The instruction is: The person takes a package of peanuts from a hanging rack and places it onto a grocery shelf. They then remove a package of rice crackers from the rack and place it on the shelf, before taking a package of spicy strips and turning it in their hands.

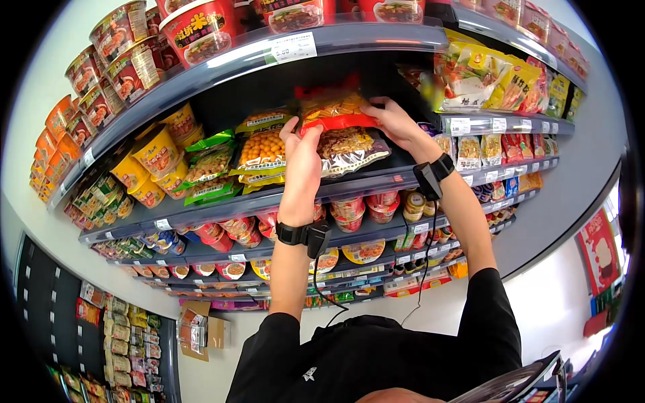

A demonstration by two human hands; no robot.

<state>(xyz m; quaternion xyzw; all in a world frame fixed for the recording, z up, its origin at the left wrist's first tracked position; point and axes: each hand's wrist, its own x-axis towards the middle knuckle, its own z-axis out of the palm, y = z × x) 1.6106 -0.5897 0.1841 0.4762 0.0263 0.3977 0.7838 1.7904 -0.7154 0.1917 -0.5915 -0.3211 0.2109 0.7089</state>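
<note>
Between my two hands is a red-edged snack bag (339, 111) with orange-yellow pieces showing through its clear front. My left hand (302, 151) grips its lower left corner, thumb on the front. At its right side, my right hand (393, 121) pinches the edge. Just below and behind it lies a white-and-brown bag of nut-like pieces (353, 149) on the shelf. Left of my left hand are yellow bags of round orange-yellow snacks (262, 149). Farther left sit green snack bags (209, 164). Both wrists wear black strapped devices with cables.
Yellow noodle tubs (156, 153) stand at the shelf's left. The upper shelf edge (336, 39) overhangs my hands, with red noodle tubs (205, 33) on it. Yellow bags (477, 74) fill the right shelf. Lower shelves hold cups and jars. A cardboard box (195, 329) is on the floor.
</note>
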